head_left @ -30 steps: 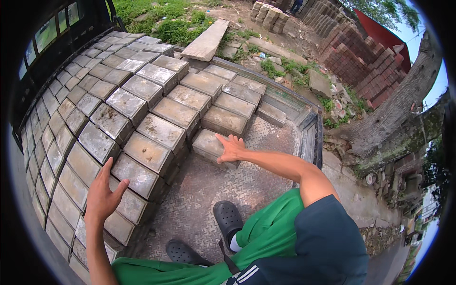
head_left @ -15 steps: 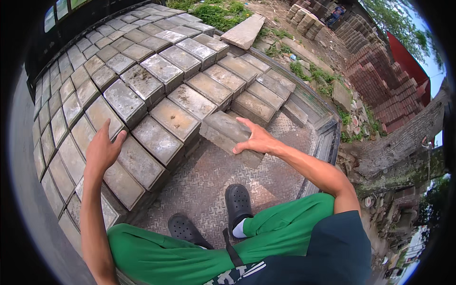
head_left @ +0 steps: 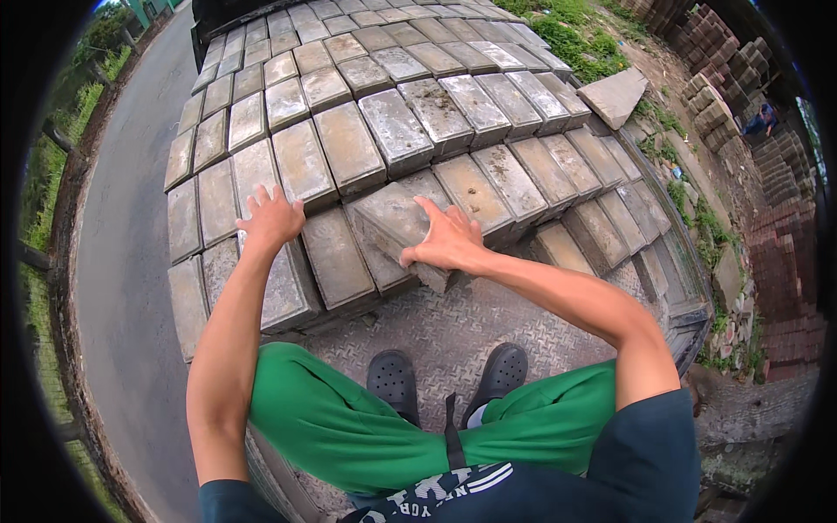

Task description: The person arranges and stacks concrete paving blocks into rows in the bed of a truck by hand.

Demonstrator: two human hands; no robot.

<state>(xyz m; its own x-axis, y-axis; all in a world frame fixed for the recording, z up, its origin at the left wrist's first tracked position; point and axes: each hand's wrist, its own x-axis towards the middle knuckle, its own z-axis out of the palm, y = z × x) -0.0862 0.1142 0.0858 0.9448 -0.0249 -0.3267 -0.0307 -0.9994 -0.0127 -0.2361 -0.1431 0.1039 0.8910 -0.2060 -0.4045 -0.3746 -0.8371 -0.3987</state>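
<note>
My right hand (head_left: 450,237) grips a grey rectangular concrete paving block (head_left: 391,214) across its top, thumb on the near side. That block is tilted and hangs over the front row of the stack, partly covering the blocks under it. My left hand (head_left: 272,220) is open, fingers spread, over the front left blocks; whether it touches them I cannot tell. Stacked paving blocks (head_left: 349,144) lie in stepped rows before me, several with pale dust and crumbs of dirt on top.
I sit above a rusty patterned metal truck bed (head_left: 453,322), my dark clogs (head_left: 392,380) on it. A low metal side rail (head_left: 689,322) runs along the right. Left lies a paved road (head_left: 131,261). A flat slab (head_left: 614,98) and reddish brick piles (head_left: 789,253) are at the right.
My right hand has brought the paving block leftward, onto the front row of the stack. My left hand's fingers have spread out over the left blocks. The view has turned left.
</note>
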